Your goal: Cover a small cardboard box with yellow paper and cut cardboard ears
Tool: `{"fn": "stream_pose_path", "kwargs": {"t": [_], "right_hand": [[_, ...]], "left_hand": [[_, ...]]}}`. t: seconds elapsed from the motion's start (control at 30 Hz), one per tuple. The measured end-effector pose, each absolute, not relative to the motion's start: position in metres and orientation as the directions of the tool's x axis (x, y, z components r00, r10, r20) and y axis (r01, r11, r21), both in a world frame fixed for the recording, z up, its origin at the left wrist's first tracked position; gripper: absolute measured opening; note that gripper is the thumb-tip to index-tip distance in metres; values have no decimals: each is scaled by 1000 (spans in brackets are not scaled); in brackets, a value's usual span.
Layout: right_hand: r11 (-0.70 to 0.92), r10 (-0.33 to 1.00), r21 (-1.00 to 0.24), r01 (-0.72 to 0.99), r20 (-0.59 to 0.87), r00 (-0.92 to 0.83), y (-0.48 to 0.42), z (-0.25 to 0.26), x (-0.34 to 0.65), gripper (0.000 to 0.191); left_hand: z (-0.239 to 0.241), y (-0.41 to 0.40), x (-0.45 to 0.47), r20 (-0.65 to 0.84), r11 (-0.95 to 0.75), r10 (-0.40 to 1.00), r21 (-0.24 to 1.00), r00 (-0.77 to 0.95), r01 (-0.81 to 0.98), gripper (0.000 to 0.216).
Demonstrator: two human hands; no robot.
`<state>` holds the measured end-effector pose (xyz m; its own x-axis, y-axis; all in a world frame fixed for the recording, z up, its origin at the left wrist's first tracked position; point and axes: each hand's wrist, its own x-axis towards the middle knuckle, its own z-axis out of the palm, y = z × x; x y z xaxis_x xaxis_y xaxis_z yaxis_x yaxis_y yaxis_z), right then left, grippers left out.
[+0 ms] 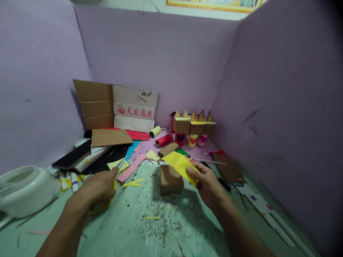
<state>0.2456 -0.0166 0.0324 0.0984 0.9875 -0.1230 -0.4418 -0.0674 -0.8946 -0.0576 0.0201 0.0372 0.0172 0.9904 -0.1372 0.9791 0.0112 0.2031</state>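
My left hand (100,184) grips yellow-handled scissors (102,210); my right hand (208,182), beside the cardboard box (171,179), pinches yellow paper (178,163). Apparent step: trimming; next move requires aligned blades.

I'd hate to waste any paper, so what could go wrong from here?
The scissors in the left hand point toward a loose pale yellow scrap and the pink strip, so they might snag either. The right hand pinches the yellow paper near one end, so the rest could bend against the small cardboard box. The thin yellow offcuts lie loose and could get brushed away.
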Motion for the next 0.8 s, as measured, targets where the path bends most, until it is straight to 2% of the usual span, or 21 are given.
{"fn": "stream_pose_path", "kwargs": {"t": [0.1,0.27,0.43,0.57,0.73,0.8], "right_hand": [[-45,991,-896,-441,-97,95,-14,31,248,33],[18,991,-888,-459,-45,125,-13,31,249,30],[73,991,-867,-493,9,131,-14,33,248,26],[62,994,-852,-520,4,112,-14,33,250,27],[39,994,-863,-504,-19,109,-14,31,251,28],[26,994,-865,-501,-29,103,-13,29,251,27]], "left_hand": [[43,17,-49,-272,-7,962,99,34,995,65],[42,19,-43,-175,100,980,1,-98,995,47],[43,18,-42,-139,129,982,-23,-131,991,32],[47,16,-46,-81,123,989,12,-121,992,33],[48,22,-53,-55,92,995,106,-86,990,61],[51,25,-54,-51,70,997,136,-64,988,63]]}}
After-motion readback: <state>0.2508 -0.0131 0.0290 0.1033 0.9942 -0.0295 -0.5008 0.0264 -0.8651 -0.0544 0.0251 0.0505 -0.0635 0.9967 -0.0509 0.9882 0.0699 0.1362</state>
